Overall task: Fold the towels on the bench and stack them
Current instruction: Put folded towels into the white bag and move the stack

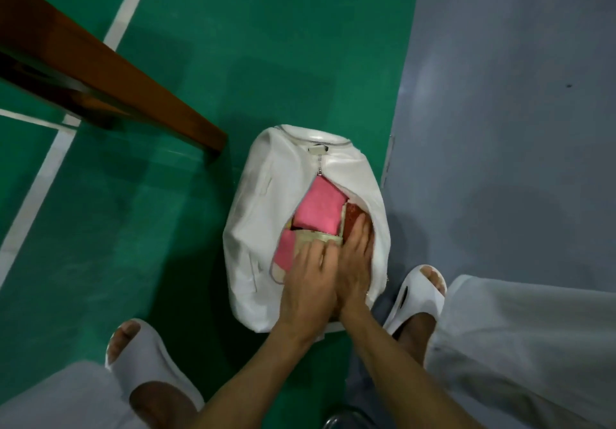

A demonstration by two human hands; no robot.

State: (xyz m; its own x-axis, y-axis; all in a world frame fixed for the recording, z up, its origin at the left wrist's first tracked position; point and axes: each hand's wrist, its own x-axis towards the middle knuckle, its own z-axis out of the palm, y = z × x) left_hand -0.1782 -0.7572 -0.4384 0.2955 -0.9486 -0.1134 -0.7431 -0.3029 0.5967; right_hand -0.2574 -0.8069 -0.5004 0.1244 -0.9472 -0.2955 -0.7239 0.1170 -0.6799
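Hands were both inside the unzipped white bag (266, 175), which stood on the green floor (186, 45) at its edge with the grey floor (500, 95), near the wooden bench (100, 72) end. The left hand (308, 282) lay with bent fingers over a cream towel (321, 238); a grip could not be told. The right hand (355, 262) pressed flat, fingers straight, on red cloth (354, 217). 2 pink towels (318, 210) showed inside the bag.

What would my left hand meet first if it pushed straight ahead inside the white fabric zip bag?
Probably the cream folded towel that the left hand touches, then the large pink folded towel beyond it. Depth inside the white fabric zip bag is unclear.
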